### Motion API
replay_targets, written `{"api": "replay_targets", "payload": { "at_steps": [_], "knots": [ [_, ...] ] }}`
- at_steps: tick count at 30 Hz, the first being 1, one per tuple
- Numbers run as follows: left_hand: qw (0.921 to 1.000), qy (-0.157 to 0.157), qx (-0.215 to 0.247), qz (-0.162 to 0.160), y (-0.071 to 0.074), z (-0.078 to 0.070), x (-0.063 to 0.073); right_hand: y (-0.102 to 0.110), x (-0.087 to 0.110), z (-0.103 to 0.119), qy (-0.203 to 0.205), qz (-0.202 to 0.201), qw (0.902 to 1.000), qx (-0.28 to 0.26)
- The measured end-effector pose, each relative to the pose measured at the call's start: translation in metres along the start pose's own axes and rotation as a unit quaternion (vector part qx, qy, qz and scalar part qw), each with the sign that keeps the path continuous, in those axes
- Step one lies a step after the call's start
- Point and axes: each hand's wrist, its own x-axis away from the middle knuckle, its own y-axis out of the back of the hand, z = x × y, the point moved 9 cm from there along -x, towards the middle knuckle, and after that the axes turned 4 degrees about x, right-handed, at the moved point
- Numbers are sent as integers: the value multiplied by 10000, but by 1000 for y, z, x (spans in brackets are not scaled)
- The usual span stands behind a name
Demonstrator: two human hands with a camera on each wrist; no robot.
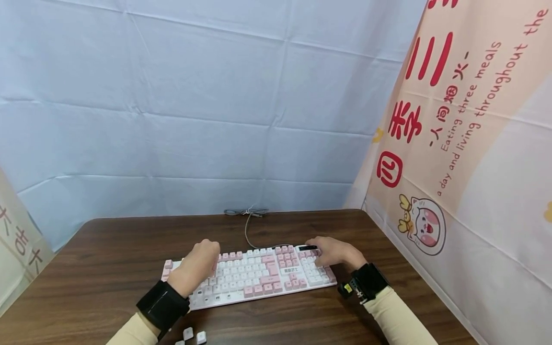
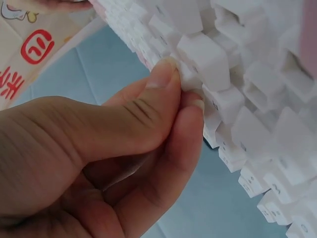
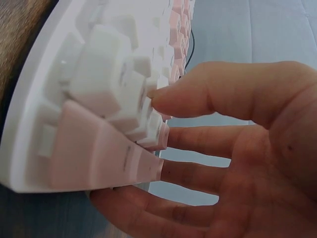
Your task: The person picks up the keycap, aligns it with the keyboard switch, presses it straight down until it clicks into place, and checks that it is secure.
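Observation:
A pink and white keyboard [image 1: 239,275] lies on the brown table in the head view. Over its left part is my left hand [image 1: 196,268]. In the left wrist view, thumb and index finger pinch a small white keycap [image 2: 188,77] among the rows of keys; the fingertips cover part of it. My right hand [image 1: 338,251] grips the keyboard's far right corner. The right wrist view shows its thumb on the white keys, near a long pink key [image 3: 91,148], while the other fingers reach round the edge. Several switch spots near the left hand have no keycaps.
Loose white keycaps [image 1: 201,337] lie on the table [image 1: 284,321] near its front edge, by the left forearm. A grey cable [image 1: 247,227] runs from the keyboard to a bundle at the table's back edge. Cloth hangings [image 1: 194,105] stand behind and at both sides.

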Motion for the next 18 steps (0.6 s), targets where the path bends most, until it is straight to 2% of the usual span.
{"api": "replay_targets", "payload": {
  "at_steps": [6, 15, 18],
  "knots": [
    [9997, -79, -184, -134, 0, -2, -3, 2, 1, 0, -69, -11, 10000, 4],
    [9999, 117, -39, 77, -5, 3, -7, 1, 3, 3, -63, 39, 9999, -106],
    [10000, 83, -11, 50, -6, 4, -7, 2, 3, 5, -55, 7, 10000, -70]
  ]
}}
